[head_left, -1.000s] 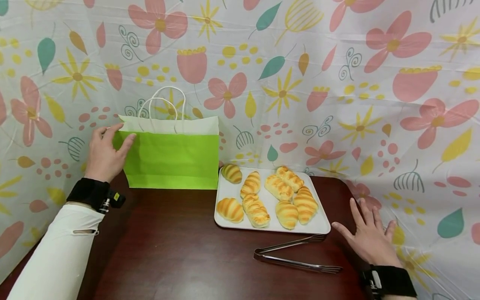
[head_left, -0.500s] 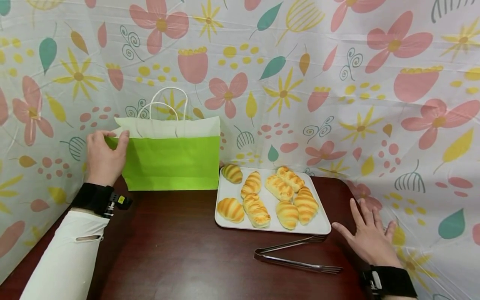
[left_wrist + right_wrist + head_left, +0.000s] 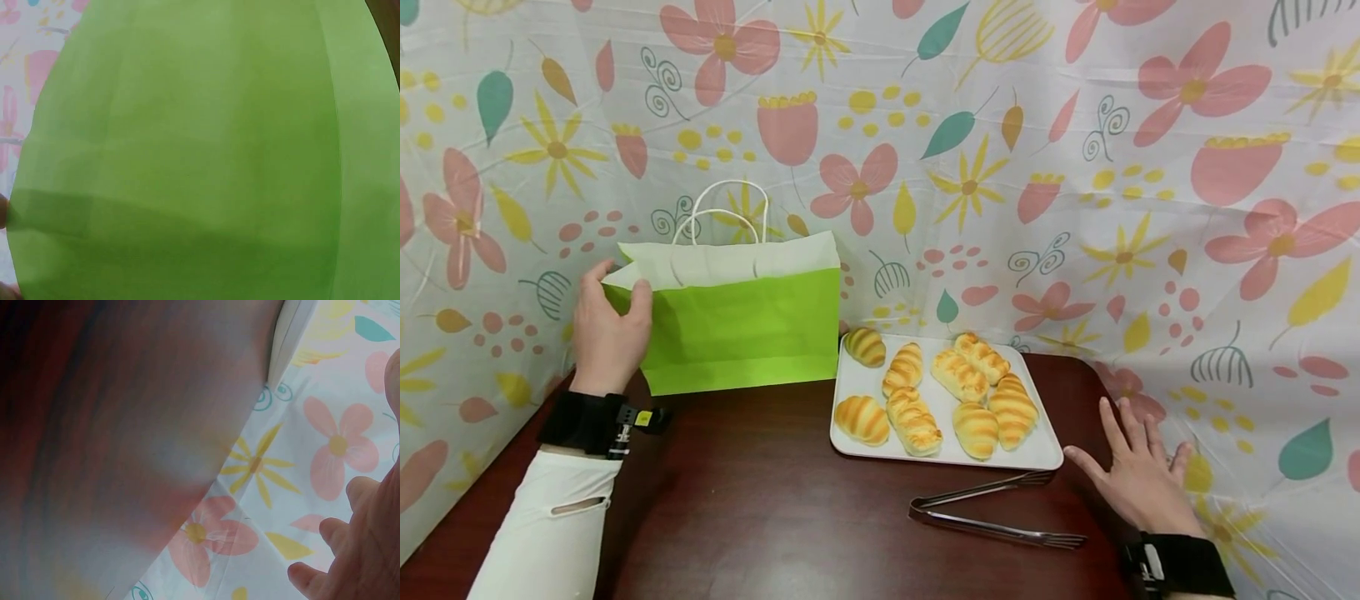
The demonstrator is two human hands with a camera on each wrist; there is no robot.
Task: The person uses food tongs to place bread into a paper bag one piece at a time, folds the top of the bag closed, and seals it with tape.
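The left hand (image 3: 612, 337) gripped a lime-green paper bag (image 3: 745, 321) by its left edge; the right hand (image 3: 1146, 487), fingers spread, was beside a white tray (image 3: 1037, 452) of bread rolls (image 3: 861, 420).

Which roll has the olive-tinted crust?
The roll in the tray's far-left corner, beside the green bag. The other seven rolls look golden yellow.

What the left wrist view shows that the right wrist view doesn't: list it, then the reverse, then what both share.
Only left wrist: the green bag, close up, and slivers of the left hand. Only right wrist: the right hand and part of the white tray. Both: the floral cloth and dark table, barely in the left wrist view.
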